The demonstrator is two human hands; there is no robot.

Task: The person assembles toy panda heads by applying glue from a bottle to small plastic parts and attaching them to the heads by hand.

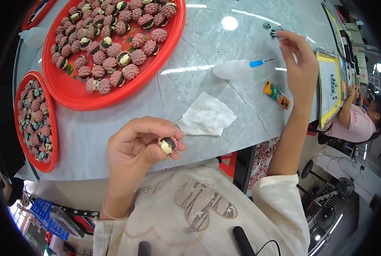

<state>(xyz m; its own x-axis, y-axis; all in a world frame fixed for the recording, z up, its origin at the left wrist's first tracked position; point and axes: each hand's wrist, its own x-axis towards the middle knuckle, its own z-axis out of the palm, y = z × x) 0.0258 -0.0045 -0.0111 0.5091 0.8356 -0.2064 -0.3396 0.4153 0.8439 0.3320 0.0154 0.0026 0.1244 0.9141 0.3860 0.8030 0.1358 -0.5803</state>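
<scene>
My left hand [133,147] pinches a small hedgehog-like figurine [168,146] between thumb and fingers. It has a pink spiky shell, with a cream and black part facing up. At the far right of the table, my right hand [301,64] is stretched out, thumb and forefinger apart. Its forefinger tip is at some small dark pieces [274,33], and whether it touches one is hard to tell. Below that hand lie a white squeeze bottle [232,70] with a blue needle tip and an orange and green lighter [276,95]. A white cloth [207,115] is spread between my hands.
A large red tray [113,101] of similar pink figurines fills the far left. Beside it is a smaller red tray [53,145] with pink and bluish ones. A yellow-edged tray [327,85] holds dark pieces at right. Another person [352,119] sits beyond it.
</scene>
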